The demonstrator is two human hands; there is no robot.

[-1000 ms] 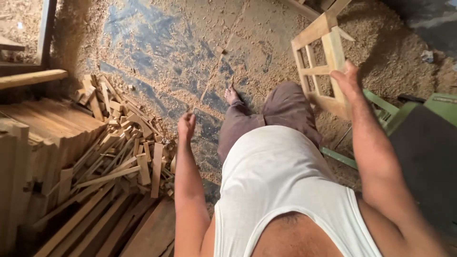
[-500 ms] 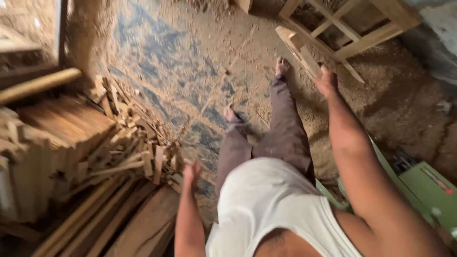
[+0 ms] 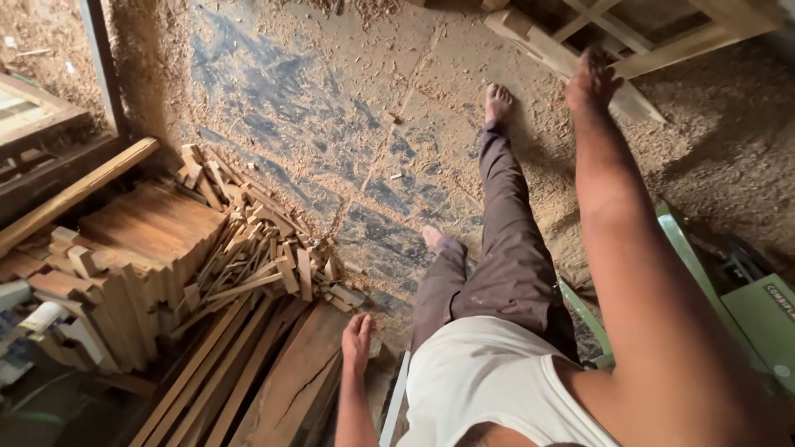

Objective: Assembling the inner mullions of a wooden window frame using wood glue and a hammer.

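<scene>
At nine o'clock lay the pile of wood offcuts (image 3: pixel 248 257). The left hand (image 3: pixel 358 341) rested flat, fingers spread, on a long plank (image 3: pixel 290 389), gripping nothing. At one o'clock the right hand (image 3: pixel 590 81) touched the wooden stool frame (image 3: pixel 580 50), fingers loosely open; it looked light, stiff, best gripped by a leg

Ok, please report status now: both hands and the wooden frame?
Right hand on wooden frame, grip unclear. Left hand open, resting on wooden plank. Scrap wood pile beside it; sawdust over floor.
</scene>
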